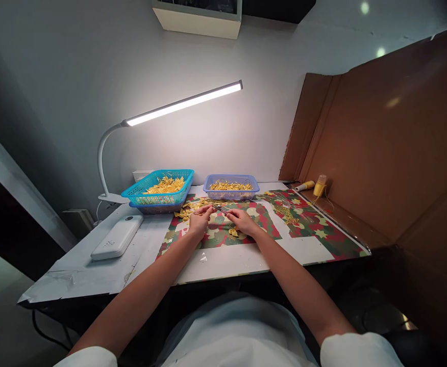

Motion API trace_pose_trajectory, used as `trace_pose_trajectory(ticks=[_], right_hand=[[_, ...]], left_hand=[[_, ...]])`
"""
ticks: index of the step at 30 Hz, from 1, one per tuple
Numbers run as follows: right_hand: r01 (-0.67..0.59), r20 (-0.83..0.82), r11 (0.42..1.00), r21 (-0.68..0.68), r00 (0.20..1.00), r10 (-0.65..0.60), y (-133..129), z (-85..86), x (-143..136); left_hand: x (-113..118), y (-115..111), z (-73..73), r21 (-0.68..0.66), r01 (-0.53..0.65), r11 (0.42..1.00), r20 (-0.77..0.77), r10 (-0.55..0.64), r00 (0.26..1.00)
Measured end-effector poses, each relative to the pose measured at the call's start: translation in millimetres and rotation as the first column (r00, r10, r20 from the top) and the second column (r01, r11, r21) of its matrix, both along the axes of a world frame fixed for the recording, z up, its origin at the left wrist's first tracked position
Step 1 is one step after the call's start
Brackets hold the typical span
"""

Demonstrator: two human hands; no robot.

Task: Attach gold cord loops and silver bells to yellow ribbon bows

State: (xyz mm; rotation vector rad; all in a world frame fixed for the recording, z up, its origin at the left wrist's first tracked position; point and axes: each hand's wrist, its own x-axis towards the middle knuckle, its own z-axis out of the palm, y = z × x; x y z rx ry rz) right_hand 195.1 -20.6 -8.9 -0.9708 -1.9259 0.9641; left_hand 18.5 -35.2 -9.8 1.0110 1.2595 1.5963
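Observation:
My left hand (199, 220) and my right hand (242, 220) are close together above the patterned table covering, both with fingers pinched. Between their fingertips runs a thin, dark, metallic-looking piece (219, 208), too small to name. The right fingers close on its near end. Something small is pinched in the left fingers, but I cannot make out its kind. A small yellow ribbon bow (233, 232) lies below the right hand. Yellow ribbon pieces (185, 210) are spread just beyond and left of the left hand.
A turquoise basket (131, 193) of yellow ribbon pieces and a purple basket (231, 194) stand at the back. A white power bank (118, 237) lies left, near a lit lamp (185, 104). Gold cords (288, 215), a yellow-filled bottle (319, 186) and a cardboard wall (380, 137) are right.

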Motion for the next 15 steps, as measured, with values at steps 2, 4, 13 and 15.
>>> trace_pose_trajectory(ticks=[2,4,13,15], right_hand=[[0.009,0.007,1.0,-0.002,1.0,-0.009,0.0,-0.2,0.0],[0.021,0.014,1.0,-0.01,1.0,-0.021,-0.6,0.4,0.2],[0.014,-0.001,1.0,-0.014,1.0,-0.014,-0.3,-0.8,0.3],[0.007,-0.011,1.0,-0.011,1.0,-0.008,0.4,-1.5,0.1]], left_hand=[[0.3,-0.1,0.0,0.002,-0.001,1.0,0.001,0.001,1.0],[0.8,-0.2,-0.2,0.003,-0.007,1.0,0.006,0.007,1.0],[1.5,-2.2,2.4,-0.01,0.0,1.0,0.011,0.0,1.0],[1.4,-2.6,2.8,-0.014,-0.003,1.0,0.006,0.003,1.0]])
